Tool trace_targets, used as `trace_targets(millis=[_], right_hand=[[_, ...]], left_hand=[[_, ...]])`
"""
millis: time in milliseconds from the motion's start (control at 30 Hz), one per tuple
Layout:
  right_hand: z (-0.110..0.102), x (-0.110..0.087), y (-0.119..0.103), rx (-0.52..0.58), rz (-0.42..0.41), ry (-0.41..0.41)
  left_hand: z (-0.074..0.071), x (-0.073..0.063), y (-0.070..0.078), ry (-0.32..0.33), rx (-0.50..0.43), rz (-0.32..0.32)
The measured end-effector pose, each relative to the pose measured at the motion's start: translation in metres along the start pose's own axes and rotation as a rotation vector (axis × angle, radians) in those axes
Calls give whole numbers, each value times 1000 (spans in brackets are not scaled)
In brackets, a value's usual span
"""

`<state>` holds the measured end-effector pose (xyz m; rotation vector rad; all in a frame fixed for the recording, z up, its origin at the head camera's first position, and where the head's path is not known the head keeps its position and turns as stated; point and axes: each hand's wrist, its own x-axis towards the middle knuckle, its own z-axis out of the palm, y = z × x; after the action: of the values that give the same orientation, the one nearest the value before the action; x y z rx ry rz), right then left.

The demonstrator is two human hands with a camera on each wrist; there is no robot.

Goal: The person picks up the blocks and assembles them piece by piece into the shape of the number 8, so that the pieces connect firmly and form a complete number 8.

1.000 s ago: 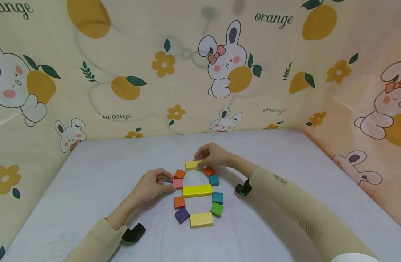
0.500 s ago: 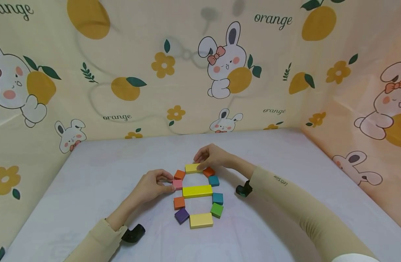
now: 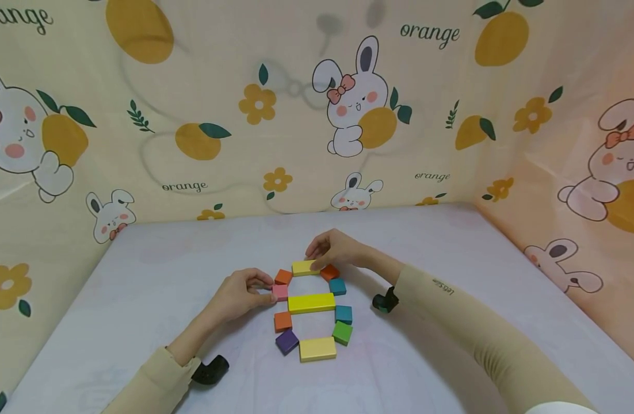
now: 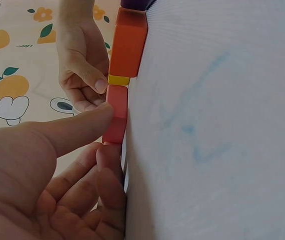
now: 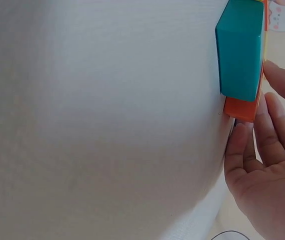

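Small coloured wooden blocks lie on the white tabletop in a figure-eight outline. My left hand (image 3: 239, 294) pinches the pink block (image 3: 280, 292) at the left side. In the left wrist view the thumb presses on that block, with the other fingers curled below it. At the far end, my right hand (image 3: 337, 250) holds the pale yellow block (image 3: 304, 268) between thumb and fingers. Beside it sit an orange block (image 3: 329, 272) and a teal block (image 3: 337, 286). In the right wrist view, the teal block (image 5: 242, 55) and orange block (image 5: 240, 109) largely hide the yellow one.
A long bright yellow block (image 3: 312, 303) crosses the middle. Nearer are a purple block (image 3: 287, 341), a green block (image 3: 342, 333) and another pale yellow block (image 3: 318, 349). An orange block (image 3: 283, 277) lies just beyond the pink one. A patterned cloth (image 3: 296, 115) stands behind.
My right hand has slid the far pale yellow block slightly nearer, toward the orange blocks. My left hand stays on the pink block, and the other blocks keep their places.
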<state>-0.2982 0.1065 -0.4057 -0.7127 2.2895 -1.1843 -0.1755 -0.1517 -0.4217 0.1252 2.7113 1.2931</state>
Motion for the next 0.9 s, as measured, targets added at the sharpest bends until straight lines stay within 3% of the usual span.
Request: trace_targets(millis=[467,900], right_hand=[[0,0,1,9,8,8],[-11,-10,5,50,60,81]], left_hand=[[-1,0,0,-7,-10,0],[-8,-1,-5,-36,-71,16]])
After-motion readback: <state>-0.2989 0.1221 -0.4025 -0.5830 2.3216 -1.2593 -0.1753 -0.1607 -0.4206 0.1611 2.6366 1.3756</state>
